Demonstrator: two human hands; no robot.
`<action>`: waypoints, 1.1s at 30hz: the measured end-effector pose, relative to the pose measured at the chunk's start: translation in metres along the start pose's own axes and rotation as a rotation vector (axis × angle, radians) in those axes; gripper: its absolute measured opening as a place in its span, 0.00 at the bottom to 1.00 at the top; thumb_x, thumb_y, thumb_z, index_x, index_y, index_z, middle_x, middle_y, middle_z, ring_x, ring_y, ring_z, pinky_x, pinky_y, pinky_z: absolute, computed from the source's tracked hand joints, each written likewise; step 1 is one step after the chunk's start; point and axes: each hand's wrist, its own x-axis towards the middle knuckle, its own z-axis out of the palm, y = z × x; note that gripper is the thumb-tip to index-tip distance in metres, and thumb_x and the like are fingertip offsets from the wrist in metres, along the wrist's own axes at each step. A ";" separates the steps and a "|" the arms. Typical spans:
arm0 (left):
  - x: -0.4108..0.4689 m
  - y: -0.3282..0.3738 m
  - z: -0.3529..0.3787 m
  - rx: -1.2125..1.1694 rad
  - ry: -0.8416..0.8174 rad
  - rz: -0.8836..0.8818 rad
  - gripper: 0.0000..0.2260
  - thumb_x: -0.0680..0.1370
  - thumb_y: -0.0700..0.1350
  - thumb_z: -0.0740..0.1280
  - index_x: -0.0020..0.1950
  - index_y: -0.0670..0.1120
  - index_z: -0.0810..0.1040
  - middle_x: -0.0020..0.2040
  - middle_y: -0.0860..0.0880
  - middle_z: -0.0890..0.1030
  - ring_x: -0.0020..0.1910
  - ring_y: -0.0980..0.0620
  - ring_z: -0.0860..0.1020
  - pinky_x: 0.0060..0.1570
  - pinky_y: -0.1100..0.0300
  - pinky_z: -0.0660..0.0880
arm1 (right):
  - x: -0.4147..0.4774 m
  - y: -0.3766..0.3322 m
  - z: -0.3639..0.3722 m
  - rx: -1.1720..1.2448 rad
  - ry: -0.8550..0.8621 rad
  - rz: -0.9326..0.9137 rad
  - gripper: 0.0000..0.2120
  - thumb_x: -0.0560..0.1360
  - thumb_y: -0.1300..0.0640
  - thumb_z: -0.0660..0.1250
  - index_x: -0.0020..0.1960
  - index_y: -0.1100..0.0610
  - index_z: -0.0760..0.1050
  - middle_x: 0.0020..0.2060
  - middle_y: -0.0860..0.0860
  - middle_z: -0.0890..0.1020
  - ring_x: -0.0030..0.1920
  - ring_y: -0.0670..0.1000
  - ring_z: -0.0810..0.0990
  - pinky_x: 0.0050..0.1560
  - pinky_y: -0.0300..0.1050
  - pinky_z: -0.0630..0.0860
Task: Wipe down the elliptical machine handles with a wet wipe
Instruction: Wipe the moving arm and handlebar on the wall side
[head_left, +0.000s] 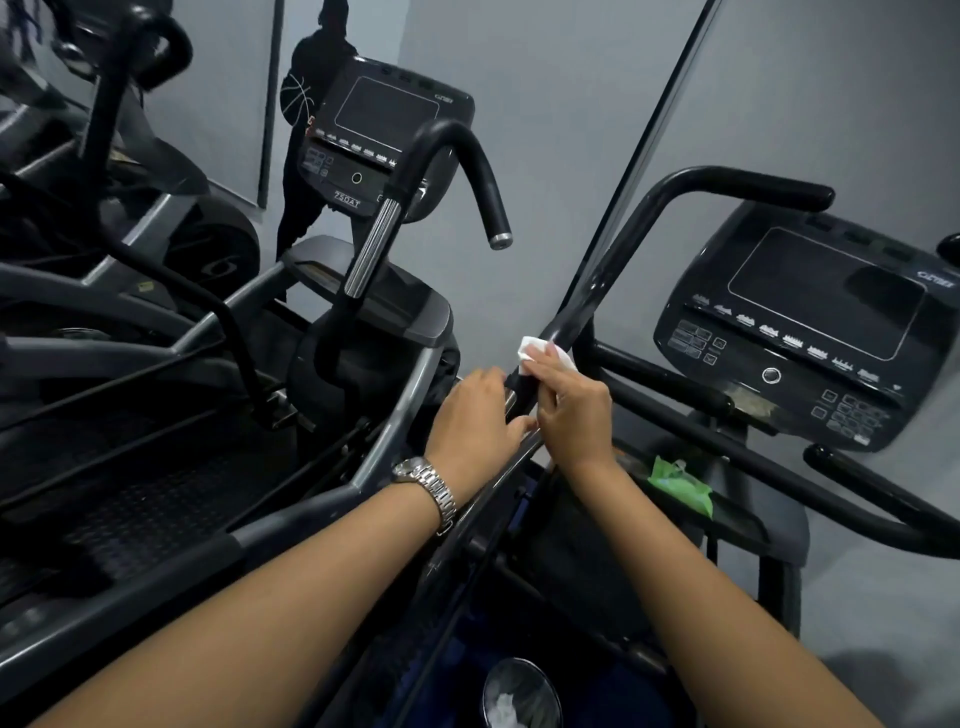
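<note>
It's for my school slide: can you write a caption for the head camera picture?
Right hand holds a white wipe against the elliptical handle; left hand grips it lower down.

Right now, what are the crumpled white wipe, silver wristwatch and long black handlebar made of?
The crumpled white wipe looks like soft matte fabric or paper; it creases under the right hand. The silver wristwatch is likely polished metal; its links glint. The long black handlebar seems coated metal, smooth, faintly shiny.
</note>
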 end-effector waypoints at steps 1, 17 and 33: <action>0.005 0.003 0.004 0.001 0.019 0.005 0.17 0.72 0.49 0.73 0.56 0.42 0.75 0.52 0.47 0.78 0.51 0.49 0.77 0.52 0.55 0.75 | -0.001 0.003 0.000 0.001 -0.024 -0.041 0.17 0.70 0.74 0.68 0.56 0.60 0.81 0.57 0.52 0.80 0.62 0.51 0.76 0.62 0.44 0.73; 0.012 -0.004 0.017 0.011 0.070 -0.050 0.16 0.72 0.50 0.72 0.57 0.45 0.77 0.52 0.50 0.78 0.51 0.52 0.77 0.49 0.63 0.69 | 0.011 0.034 -0.013 0.054 0.011 -0.117 0.15 0.72 0.73 0.65 0.53 0.59 0.82 0.53 0.51 0.82 0.59 0.47 0.78 0.59 0.36 0.74; 0.014 -0.008 0.015 0.018 0.029 0.002 0.14 0.73 0.47 0.70 0.55 0.43 0.76 0.53 0.46 0.76 0.54 0.47 0.75 0.53 0.57 0.71 | 0.016 -0.018 0.000 0.084 0.095 0.292 0.17 0.70 0.72 0.62 0.51 0.58 0.83 0.45 0.53 0.85 0.47 0.41 0.81 0.50 0.22 0.69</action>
